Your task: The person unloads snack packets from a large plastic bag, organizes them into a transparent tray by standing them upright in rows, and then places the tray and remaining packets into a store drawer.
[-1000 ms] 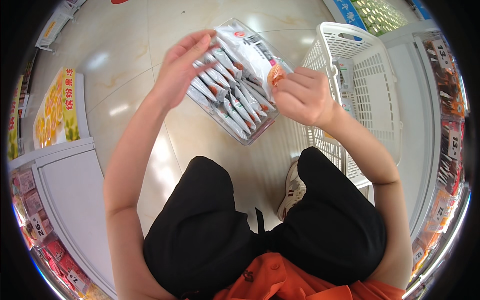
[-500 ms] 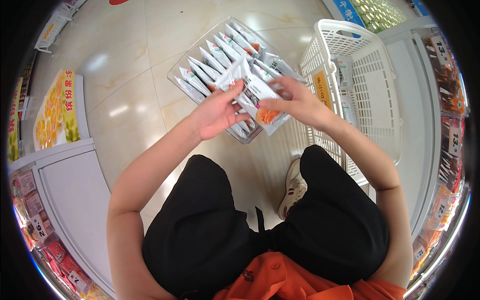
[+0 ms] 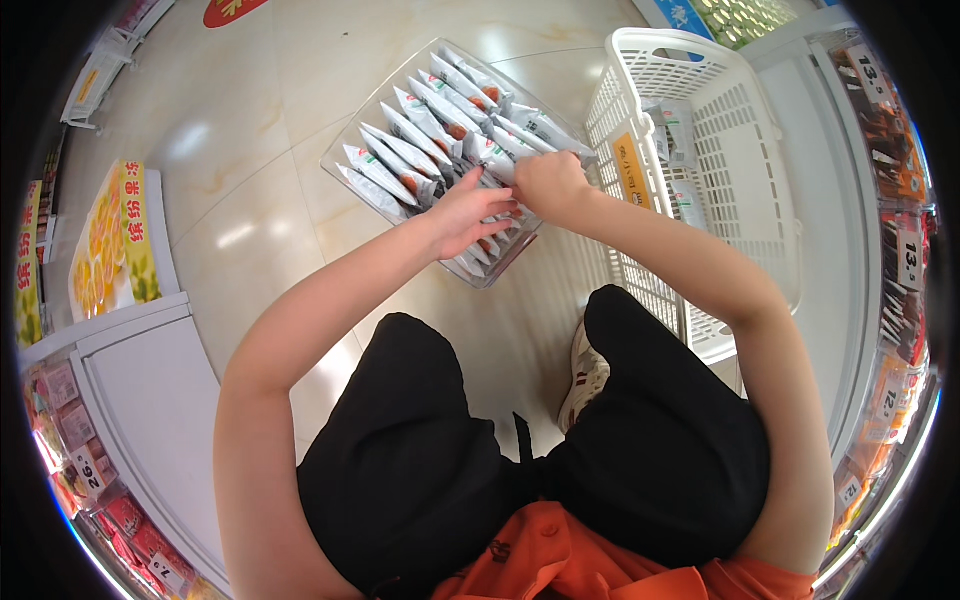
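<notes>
A clear plastic bin stands on the floor in front of me. Silver snack packets with orange food pictures are lined up in it on edge, in slanting rows. My right hand is down at the bin's right side, fingers closed on a snack packet that it mostly covers. Beside it, over the near part of the bin, my left hand has its fingers apart and grips nothing; its fingertips are close to the packets and to the right hand.
A white slatted basket holding several silver packets stands right of the bin. Shelves with bagged snacks line the right side. At left are a white display unit and a yellow fruit sign. My shoe is below the basket.
The packet held up between both hands has gone down into the bin under my right hand. My left hand has let go of it and moved slightly right.
</notes>
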Tool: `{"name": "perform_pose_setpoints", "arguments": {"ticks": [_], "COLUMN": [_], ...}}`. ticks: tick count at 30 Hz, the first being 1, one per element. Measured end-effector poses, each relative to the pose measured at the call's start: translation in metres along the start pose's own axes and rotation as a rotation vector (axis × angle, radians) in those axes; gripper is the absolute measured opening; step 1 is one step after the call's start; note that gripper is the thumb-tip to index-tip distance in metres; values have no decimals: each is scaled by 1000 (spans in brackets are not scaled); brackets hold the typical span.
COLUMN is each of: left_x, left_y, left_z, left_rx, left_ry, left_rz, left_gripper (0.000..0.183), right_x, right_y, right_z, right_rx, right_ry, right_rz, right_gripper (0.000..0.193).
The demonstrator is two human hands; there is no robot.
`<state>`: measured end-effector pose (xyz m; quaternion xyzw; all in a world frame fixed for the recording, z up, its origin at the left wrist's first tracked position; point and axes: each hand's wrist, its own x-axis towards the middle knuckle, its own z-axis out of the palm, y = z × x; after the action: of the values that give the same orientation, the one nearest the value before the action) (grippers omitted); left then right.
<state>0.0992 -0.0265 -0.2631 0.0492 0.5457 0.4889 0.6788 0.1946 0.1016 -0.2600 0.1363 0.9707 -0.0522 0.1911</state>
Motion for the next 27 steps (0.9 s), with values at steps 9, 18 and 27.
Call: {"name": "perform_pose_setpoints", "arguments": {"ticks": [9,18,27], "left_x": [9,7,-1], "left_y": [1,3,8], "left_z": [15,21,23], "left_rx": [94,259,246], "left_ry": [10,9,-29], "left_rz": [25,-42,40], "left_gripper": [96,101,94], "right_x": [2,1,-21], "right_y": [48,110,257], "right_z": [-11,-58,52], "right_rx": [110,500,759], "right_ry": [284,775,610], "right_rz": [116,131,874], "right_gripper": [14,18,32]}}
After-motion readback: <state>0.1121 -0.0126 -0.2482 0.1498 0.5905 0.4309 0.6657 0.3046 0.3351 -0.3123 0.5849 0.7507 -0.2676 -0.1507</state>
